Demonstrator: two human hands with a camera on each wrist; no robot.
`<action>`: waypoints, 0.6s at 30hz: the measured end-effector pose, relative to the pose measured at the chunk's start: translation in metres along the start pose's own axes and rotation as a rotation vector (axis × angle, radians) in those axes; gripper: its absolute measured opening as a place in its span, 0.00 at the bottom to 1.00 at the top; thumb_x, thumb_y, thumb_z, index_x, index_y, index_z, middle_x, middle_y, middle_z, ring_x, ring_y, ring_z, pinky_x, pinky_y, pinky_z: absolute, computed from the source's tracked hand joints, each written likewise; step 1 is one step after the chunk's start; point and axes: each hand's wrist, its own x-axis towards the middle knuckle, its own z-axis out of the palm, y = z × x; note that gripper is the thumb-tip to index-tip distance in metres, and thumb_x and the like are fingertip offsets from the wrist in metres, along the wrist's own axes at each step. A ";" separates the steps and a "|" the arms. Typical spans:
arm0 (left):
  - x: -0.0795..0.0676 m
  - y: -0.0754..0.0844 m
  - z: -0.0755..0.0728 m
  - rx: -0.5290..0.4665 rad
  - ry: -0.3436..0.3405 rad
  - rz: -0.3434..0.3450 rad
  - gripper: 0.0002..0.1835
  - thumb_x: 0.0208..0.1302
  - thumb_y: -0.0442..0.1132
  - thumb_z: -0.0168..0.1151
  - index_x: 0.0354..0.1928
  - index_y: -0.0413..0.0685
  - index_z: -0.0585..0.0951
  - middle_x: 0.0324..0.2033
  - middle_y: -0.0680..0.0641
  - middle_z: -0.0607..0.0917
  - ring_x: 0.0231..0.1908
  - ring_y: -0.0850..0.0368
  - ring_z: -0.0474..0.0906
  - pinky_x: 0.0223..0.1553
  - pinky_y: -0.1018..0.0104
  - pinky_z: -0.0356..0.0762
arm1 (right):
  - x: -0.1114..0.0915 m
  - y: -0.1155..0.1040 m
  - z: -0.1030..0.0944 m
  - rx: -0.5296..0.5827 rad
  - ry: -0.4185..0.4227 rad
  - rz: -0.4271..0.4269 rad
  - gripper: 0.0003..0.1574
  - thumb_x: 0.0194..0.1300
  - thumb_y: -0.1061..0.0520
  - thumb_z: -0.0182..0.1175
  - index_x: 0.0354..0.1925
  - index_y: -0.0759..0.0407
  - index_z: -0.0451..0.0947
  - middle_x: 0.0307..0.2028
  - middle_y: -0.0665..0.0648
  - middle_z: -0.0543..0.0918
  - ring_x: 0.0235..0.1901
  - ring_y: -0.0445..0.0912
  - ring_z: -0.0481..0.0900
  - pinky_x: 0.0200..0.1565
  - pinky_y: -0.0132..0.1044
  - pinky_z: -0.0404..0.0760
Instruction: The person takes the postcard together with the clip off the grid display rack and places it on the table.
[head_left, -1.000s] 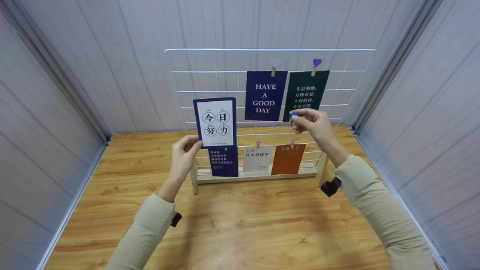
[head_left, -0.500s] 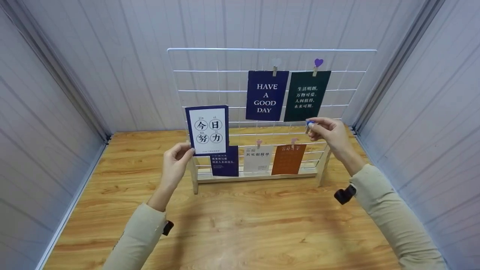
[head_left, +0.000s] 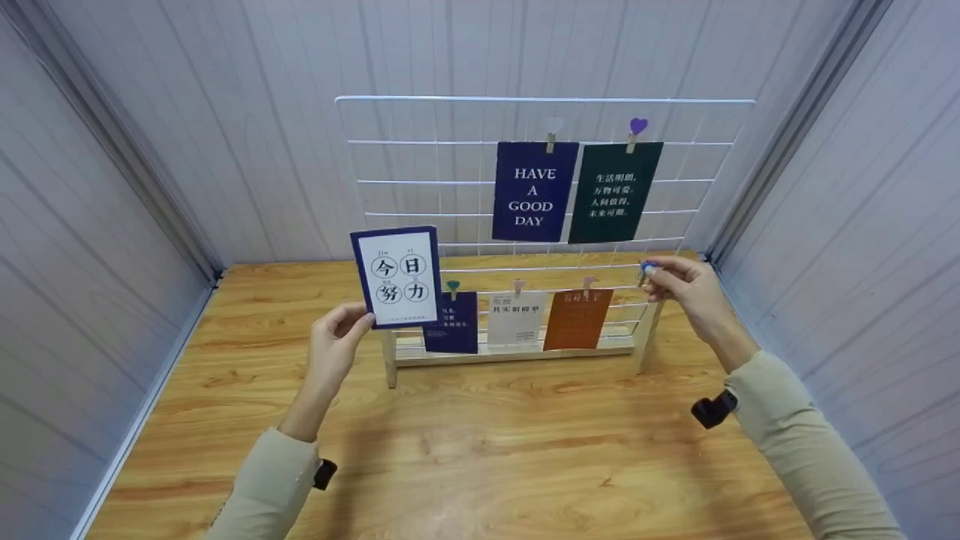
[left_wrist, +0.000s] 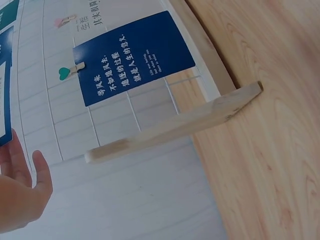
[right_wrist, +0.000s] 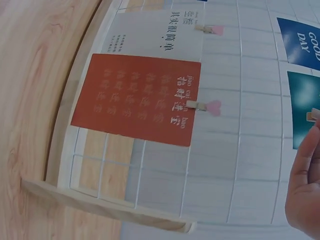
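In the head view my left hand (head_left: 335, 341) pinches the lower left corner of a white card with a dark blue border (head_left: 397, 277). The card is upright in front of the wire grid rack (head_left: 420, 181), overlapping a dark blue card (head_left: 457, 337) on its lower row. Only an edge of the bordered card shows in the left wrist view. On the other side, my right hand (head_left: 694, 296) pinches a small clothespin with a blue top (head_left: 648, 267), near the rack's lower right side. The right wrist view shows just part of that clothespin (right_wrist: 312, 116).
Clothespins hold a HAVE A GOOD DAY card (head_left: 534, 191) and a dark green card (head_left: 616, 193) above. A pale card (head_left: 516, 322) and an orange card (head_left: 576, 321) hang below. The rack's wooden base (head_left: 517, 354) stands on a wood-grain surface (head_left: 510, 450) between panel walls.
My left hand has moved left and down with the bordered card, uncovering a green heart clothespin on the dark blue card. My right hand has moved right and down with its clothespin.
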 end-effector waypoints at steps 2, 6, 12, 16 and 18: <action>-0.001 -0.009 -0.005 0.007 0.000 -0.021 0.08 0.56 0.26 0.57 0.37 0.26 0.77 0.31 0.39 0.79 0.31 0.61 0.75 0.36 0.74 0.73 | -0.003 0.003 -0.005 0.005 0.010 -0.004 0.11 0.58 0.65 0.56 0.40 0.70 0.76 0.22 0.56 0.80 0.22 0.43 0.77 0.26 0.32 0.78; -0.004 -0.019 -0.014 0.038 0.001 -0.061 0.09 0.57 0.28 0.57 0.38 0.28 0.77 0.32 0.41 0.79 0.32 0.60 0.75 0.37 0.72 0.73 | -0.009 0.008 -0.014 0.013 0.034 -0.013 0.11 0.58 0.66 0.56 0.40 0.71 0.76 0.21 0.57 0.79 0.21 0.42 0.77 0.25 0.31 0.78; -0.011 -0.027 -0.029 0.076 0.012 -0.112 0.09 0.57 0.30 0.58 0.39 0.31 0.77 0.32 0.42 0.79 0.32 0.58 0.75 0.37 0.72 0.72 | -0.017 0.017 -0.028 0.045 0.063 0.001 0.12 0.58 0.68 0.55 0.41 0.77 0.74 0.22 0.58 0.80 0.21 0.43 0.77 0.25 0.32 0.78; -0.016 -0.031 -0.038 0.079 0.023 -0.157 0.11 0.57 0.31 0.57 0.40 0.30 0.76 0.34 0.42 0.78 0.33 0.59 0.74 0.38 0.72 0.71 | -0.024 0.022 -0.037 0.054 0.075 0.022 0.11 0.58 0.68 0.55 0.40 0.74 0.76 0.22 0.57 0.80 0.21 0.44 0.78 0.25 0.32 0.78; -0.018 -0.032 -0.042 0.071 0.031 -0.172 0.11 0.58 0.31 0.57 0.41 0.30 0.76 0.35 0.42 0.78 0.34 0.59 0.74 0.38 0.72 0.71 | -0.028 0.024 -0.042 0.059 0.084 0.034 0.09 0.59 0.68 0.55 0.39 0.70 0.77 0.22 0.57 0.80 0.21 0.43 0.78 0.26 0.31 0.78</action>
